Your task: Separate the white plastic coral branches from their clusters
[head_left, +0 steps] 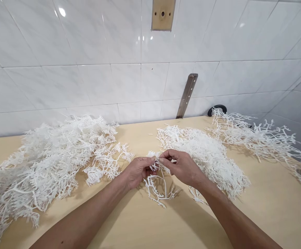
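At the middle of the table both hands meet over a small white plastic branch piece. My left hand (142, 169) is closed, thumb and fingers pinching a tuft of thin white plastic sticks (154, 166). Touching the same tuft from the right, my right hand (178, 164) has its thumb and forefinger pinched together. Below the fingers hangs or lies a mostly bare white plastic branch (160, 197), curved and forked; whether it joins the tuft is hard to see. The left fingers are partly hidden behind the tuft.
A big heap of twiggy white plastic branches (59, 152) covers the left. Loose thin white sticks (204, 148) are piled right of centre, and barer branches (259, 138) lie far right. A metal bracket (187, 96) and black ring (217, 110) stand near the tiled wall (124, 83).
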`<state>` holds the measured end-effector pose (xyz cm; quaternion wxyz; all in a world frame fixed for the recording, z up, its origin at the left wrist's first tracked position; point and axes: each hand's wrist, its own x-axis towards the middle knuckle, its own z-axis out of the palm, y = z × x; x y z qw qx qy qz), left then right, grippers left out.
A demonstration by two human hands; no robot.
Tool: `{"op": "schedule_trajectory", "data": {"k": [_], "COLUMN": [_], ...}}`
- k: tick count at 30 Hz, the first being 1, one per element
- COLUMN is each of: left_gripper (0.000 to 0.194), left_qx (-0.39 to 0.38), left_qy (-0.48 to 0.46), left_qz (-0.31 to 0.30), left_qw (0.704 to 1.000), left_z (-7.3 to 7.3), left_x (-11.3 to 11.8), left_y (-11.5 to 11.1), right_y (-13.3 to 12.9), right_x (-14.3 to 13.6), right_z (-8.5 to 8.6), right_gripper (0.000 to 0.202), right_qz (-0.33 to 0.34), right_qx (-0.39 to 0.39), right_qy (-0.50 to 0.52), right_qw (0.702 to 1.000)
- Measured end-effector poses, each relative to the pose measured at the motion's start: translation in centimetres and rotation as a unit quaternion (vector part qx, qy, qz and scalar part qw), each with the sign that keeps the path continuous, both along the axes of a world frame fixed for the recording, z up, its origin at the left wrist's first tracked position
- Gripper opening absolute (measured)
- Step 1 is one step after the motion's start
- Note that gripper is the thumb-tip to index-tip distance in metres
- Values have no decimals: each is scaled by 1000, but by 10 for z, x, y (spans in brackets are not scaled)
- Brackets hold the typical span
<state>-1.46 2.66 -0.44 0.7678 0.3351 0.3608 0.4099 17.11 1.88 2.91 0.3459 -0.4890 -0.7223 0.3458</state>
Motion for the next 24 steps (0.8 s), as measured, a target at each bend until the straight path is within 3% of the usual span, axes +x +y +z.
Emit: {"op": "schedule_trajectory", "data": {"k": [12, 19, 24], "left_gripper": [33, 37, 33], "left_qx": [14, 19, 24], "left_qy": [3, 56, 41], "left_qz": [-36, -38, -37], "left_qw": [999, 997, 998], "left_z": [4, 3, 5], "left_x": [-2, 0, 1], "left_y": [-4, -6, -6], "right_y": [9, 7, 5], "right_x": [11, 9, 9], "right_z": [-7, -5, -2], "right_gripper": [32, 26, 23], "right_qz": [51, 32, 39], "right_qx": [-105, -64, -19], "right_qy": [69, 24, -3], "right_qw": [991, 997, 999]}}
